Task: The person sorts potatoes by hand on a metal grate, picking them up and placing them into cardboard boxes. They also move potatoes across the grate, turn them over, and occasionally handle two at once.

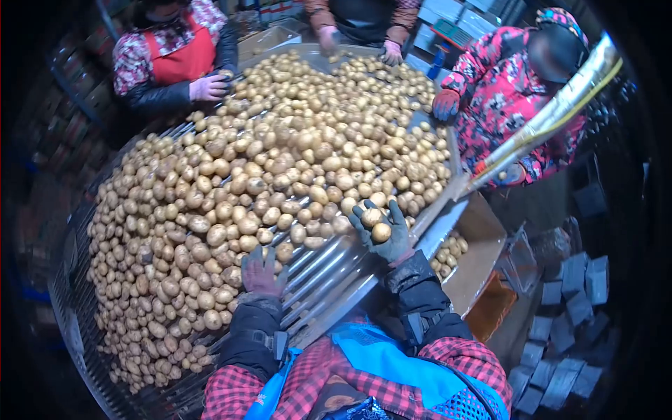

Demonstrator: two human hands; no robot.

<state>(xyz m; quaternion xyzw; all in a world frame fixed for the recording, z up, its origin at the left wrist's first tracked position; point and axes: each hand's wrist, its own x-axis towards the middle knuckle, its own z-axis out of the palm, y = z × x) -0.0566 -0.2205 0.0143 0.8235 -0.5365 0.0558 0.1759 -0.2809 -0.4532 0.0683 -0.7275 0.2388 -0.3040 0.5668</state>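
Note:
Brown potatoes (280,154) lie in a large heap on a ribbed metal table (318,280). My right hand (386,234), in a dark glove, is palm up near the table's right edge, with two potatoes (376,225) resting in it and the fingers curled up around them. My left hand (263,271), gloved too, rests with its fingers spread at the near edge of the heap, touching or close to potatoes. No potato shows in its grip. Bare metal ribs show between my two hands.
A cardboard box (483,245) holding potatoes stands right of the table. Co-workers stand around the far side, their gloved hands (208,87) at the heap. A long wrapped bar (546,119) slants up at the right. Grey blocks (560,378) lie at the lower right.

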